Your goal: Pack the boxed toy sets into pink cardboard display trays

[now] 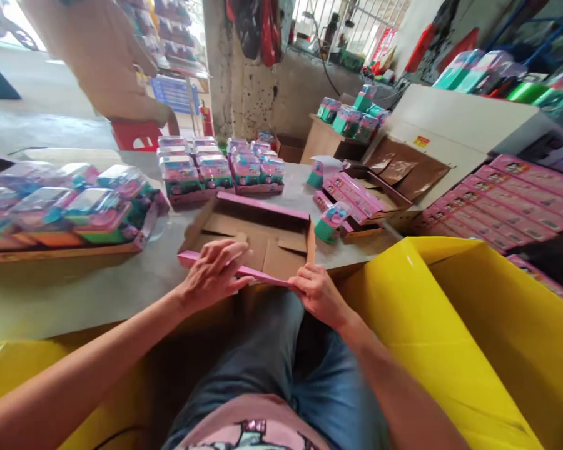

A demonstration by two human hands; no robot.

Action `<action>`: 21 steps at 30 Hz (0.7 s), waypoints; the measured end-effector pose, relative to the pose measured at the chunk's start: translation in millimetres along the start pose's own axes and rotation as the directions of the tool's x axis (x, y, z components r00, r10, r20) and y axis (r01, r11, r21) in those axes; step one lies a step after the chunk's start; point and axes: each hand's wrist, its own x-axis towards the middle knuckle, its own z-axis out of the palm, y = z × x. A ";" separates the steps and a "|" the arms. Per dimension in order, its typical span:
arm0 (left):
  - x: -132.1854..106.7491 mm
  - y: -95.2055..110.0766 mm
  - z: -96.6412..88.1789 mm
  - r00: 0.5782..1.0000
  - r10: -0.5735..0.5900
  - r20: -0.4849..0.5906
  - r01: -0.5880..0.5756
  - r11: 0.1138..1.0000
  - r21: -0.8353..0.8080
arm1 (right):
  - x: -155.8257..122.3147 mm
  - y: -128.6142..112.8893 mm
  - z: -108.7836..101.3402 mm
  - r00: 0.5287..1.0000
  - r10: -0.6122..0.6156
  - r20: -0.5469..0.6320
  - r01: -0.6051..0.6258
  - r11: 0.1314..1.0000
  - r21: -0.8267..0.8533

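Note:
A shallow brown cardboard display tray (267, 256) with pink outer sides sits in front of me at the table's near edge, with loose flaps on its floor. My left hand (218, 272) lies across the tray's near wall, its fingers reaching over the inside and its thumb stretched apart to the right. At the near right corner, my right hand (318, 290) pinches the pink edge between thumb and fingers. Just beyond the tray's right side, a single green-and-clear package (332, 222) lies tilted on the table.
Filled trays of clear-topped packages (82, 209) stand at left, more packages (216, 169) behind. Pink folded boxes (354, 197) lie at right, beside a stack of pink cartons (502, 194). A tall yellow bin (431, 337) borders my right arm. A seated person (103, 69) is beyond.

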 end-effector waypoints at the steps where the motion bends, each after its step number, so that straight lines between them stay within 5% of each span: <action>1: -8.9 1.9 9.3 0.992 0.010 0.126 -0.008 1.000 -0.018 | -3.9 -1.7 18.1 0.999 0.013 0.041 -0.015 0.999 0.034; 4: -32.0 -0.1 44.6 0.948 0.025 0.318 -0.017 0.999 -0.028 | -5.4 1.6 49.4 0.991 0.073 0.110 -0.076 0.997 0.024; 8: -35.0 2.0 72.0 0.932 -0.002 0.363 0.000 1.000 0.006 | 11.9 -4.9 67.4 0.994 0.108 0.032 -0.104 0.990 -0.092; 15: -16.1 1.8 77.6 0.838 -0.059 0.543 0.113 0.991 -0.068 | 44.1 0.8 101.1 0.994 0.074 0.084 -0.059 0.983 -0.174; 21: -8.5 -7.5 78.6 0.764 -0.077 0.640 0.147 0.988 -0.056 | 49.9 5.4 98.0 0.981 0.132 0.144 -0.116 0.987 -0.112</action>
